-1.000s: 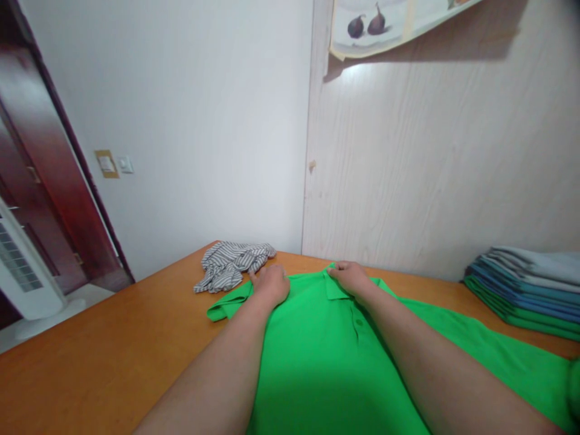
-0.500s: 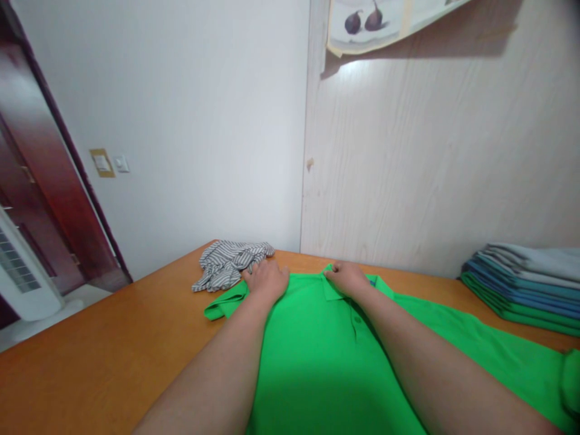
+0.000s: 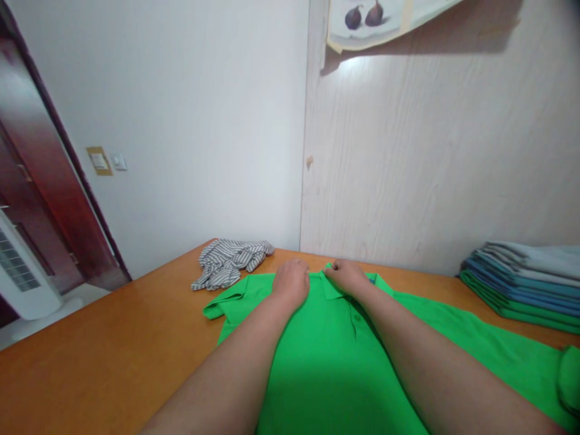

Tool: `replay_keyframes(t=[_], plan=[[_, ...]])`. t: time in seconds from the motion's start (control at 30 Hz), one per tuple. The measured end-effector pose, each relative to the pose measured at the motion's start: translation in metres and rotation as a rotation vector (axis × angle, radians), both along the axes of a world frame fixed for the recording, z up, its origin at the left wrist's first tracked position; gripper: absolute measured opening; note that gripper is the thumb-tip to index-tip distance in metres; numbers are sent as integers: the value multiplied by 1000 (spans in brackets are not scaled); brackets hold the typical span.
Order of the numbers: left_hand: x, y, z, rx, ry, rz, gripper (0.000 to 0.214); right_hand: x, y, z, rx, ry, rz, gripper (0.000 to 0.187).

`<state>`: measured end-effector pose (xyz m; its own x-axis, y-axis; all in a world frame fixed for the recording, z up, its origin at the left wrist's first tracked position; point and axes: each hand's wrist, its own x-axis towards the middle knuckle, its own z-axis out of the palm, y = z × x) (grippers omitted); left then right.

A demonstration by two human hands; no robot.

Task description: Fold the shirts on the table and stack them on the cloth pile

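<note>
Two bare hands rest at the far end of a green shirt (image 3: 326, 356), which lies front up on the orange table (image 3: 136, 344), its body running toward the near edge of the view. The right hand (image 3: 347, 278) has thumb and fingers closed on the left side of the collar (image 3: 334, 291). The left hand (image 3: 291, 284) lies on the shoulder just left of it, fingers curved over the far edge; the fingertips are hidden, so whether they pinch the cloth I cannot tell.

The shirt looks light and soft, with nothing in it to break. It should bend wherever it is lifted and sag between holds, so two spaced grips would likely control it better than one. The collar seems the stiffest part and gives a firm pinch; the shoulder edge should also hold its line well. The short sleeve (image 3: 224, 302) at the left looks floppier and would probably crease if pulled alone. The smooth table may let the cloth slide easily.

A crumpled striped cloth (image 3: 231, 263) lies at the far left, just beyond the sleeve. A stack of folded clothes (image 3: 525, 287) sits at the far right, apart from both hands.
</note>
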<state>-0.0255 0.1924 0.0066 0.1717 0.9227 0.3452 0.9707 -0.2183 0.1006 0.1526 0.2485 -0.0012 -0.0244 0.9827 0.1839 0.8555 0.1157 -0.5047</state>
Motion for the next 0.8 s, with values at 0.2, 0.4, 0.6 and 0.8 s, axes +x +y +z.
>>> replay_keyframes(t=[0.2,0.4,0.6,0.8], plan=[[5,0,-19,-116,22,-129,47,28,14,19,6,188,-29,35],[1,0,-17,-152,3,-109,52,76,19,33,-66,250,-161,27],[24,-15,9,-25,-88,-185,34,111,17,35,-141,103,-243,26],[59,-38,10,47,-94,-526,26,110,12,34,-221,3,-259,31]])
